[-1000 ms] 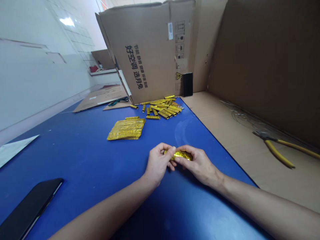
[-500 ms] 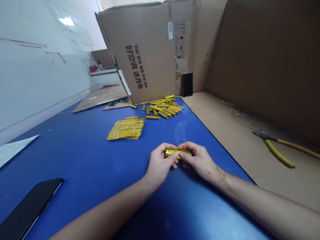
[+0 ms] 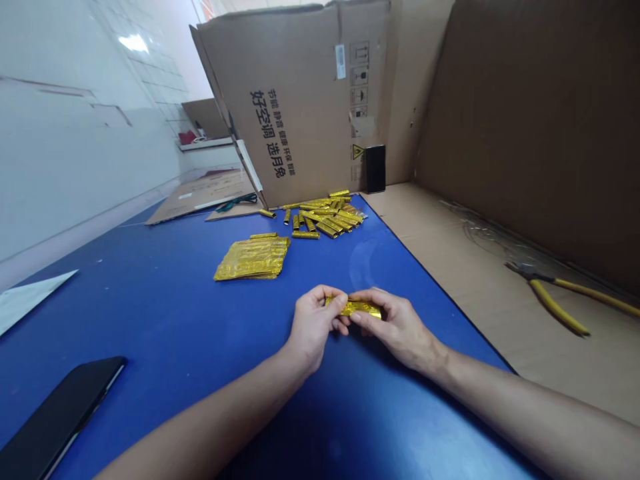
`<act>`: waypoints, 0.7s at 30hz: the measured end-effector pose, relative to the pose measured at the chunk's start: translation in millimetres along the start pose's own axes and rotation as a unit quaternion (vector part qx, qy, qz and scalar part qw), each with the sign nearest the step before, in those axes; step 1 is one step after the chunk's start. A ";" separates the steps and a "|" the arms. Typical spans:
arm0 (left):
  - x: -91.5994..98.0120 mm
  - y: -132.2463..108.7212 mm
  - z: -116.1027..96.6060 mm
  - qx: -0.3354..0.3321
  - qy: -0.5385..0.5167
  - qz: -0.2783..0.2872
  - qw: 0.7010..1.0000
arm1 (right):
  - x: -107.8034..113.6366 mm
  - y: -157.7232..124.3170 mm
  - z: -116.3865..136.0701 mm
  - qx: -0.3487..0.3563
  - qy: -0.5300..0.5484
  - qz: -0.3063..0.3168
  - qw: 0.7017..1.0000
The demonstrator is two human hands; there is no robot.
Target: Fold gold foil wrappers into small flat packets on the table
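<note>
My left hand (image 3: 314, 325) and my right hand (image 3: 395, 325) meet over the blue table (image 3: 165, 313), both pinching one small gold foil piece (image 3: 361, 307) between fingertips. The foil lies lengthwise between the two hands, just above the table top. Further back lies a flat stack of gold foil sheets (image 3: 253, 259). Beyond it sits a heap of rolled gold foil tubes (image 3: 323, 215).
A dark phone (image 3: 55, 420) lies at the near left, a white paper corner (image 3: 30, 297) at the left edge. A large printed cardboard box (image 3: 295, 100) stands behind the tubes. Yellow-handled pliers (image 3: 555, 300) rest on the cardboard surface at right.
The gold foil piece has turned slightly in my fingers; both hands stay at the same spot on the table.
</note>
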State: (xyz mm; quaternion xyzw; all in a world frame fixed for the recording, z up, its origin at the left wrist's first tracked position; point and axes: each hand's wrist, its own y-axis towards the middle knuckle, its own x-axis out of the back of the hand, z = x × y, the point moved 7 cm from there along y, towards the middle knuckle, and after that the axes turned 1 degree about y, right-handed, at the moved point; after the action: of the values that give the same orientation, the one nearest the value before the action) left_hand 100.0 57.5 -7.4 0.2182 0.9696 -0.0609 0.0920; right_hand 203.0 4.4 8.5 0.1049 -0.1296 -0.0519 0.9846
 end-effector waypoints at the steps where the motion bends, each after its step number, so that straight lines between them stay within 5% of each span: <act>1: -0.5 0.2 0.4 0.003 -0.005 0.005 1.000 | 0.6 0.2 0.1 -0.003 0.005 -0.003 1.000; 21: 0.3 -0.2 -1.9 -0.016 0.004 0.006 1.000 | 8.3 4.9 -12.3 -0.066 0.121 -0.061 0.989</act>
State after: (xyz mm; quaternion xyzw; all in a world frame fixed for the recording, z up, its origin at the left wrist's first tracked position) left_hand 99.4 57.7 -5.7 0.2225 0.9696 -0.0440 0.0918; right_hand 214.6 10.5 0.0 0.0533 0.0012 -0.1066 0.9929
